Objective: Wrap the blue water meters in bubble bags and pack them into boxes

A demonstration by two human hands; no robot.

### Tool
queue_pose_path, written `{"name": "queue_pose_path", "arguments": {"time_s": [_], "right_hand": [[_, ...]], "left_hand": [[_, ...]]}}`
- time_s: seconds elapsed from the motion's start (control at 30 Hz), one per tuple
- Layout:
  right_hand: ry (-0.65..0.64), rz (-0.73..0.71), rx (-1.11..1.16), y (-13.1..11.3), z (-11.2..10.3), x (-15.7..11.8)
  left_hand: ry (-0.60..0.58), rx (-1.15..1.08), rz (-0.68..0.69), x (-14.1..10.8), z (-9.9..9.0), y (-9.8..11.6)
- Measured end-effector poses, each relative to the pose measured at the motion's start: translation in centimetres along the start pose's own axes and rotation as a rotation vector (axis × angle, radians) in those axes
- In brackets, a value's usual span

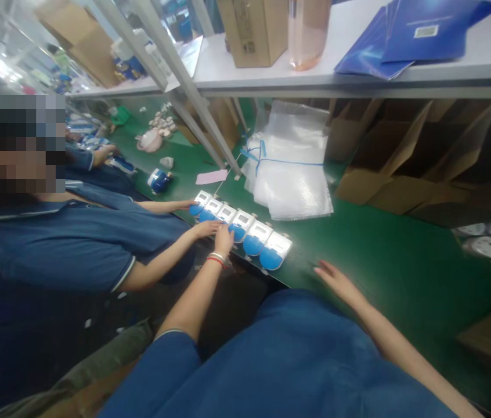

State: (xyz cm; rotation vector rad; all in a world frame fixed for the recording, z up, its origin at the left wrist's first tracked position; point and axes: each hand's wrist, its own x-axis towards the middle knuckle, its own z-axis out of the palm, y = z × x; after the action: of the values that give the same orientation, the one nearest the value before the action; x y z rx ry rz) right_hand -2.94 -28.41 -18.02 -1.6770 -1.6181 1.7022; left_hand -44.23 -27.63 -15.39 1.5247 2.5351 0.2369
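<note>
Several white devices with small display windows and rounded blue lower parts, looking like meters [257,239], lie side by side in a slanting row along the near edge of the green table. My left hand [224,239] is at the near side of this row, by its middle, touching or very close to one device. Its fingers are foreshortened, so a grip cannot be made out. A co-worker's hand [209,229] lies right beside it, and their other hand [190,204] is at the row's far left end. My right hand [335,280] is over the table, right of the row, open and holding nothing.
Clear plastic bags [291,174] tied with blue strap lie behind the row, near a pink slip [211,177]. Cardboard boxes [385,174] stand under the shelf [267,87]. White round parts [489,247] sit far right. The co-worker stands close on my left.
</note>
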Motion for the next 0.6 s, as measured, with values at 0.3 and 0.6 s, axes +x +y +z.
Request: {"name": "queue_pose_path", "arguments": {"time_s": [0.3,0.6], "right_hand": [[0.061,0.103,0.571,-0.3,15.8,10.6],[0.227,0.082,0.65,-1.0,17.3,10.4]], "left_hand": [[-0.173,0.122,0.112,6.9,4.3,-0.1],[-0.37,0.049,0.178,6.6,2.1,-0.3]]}}
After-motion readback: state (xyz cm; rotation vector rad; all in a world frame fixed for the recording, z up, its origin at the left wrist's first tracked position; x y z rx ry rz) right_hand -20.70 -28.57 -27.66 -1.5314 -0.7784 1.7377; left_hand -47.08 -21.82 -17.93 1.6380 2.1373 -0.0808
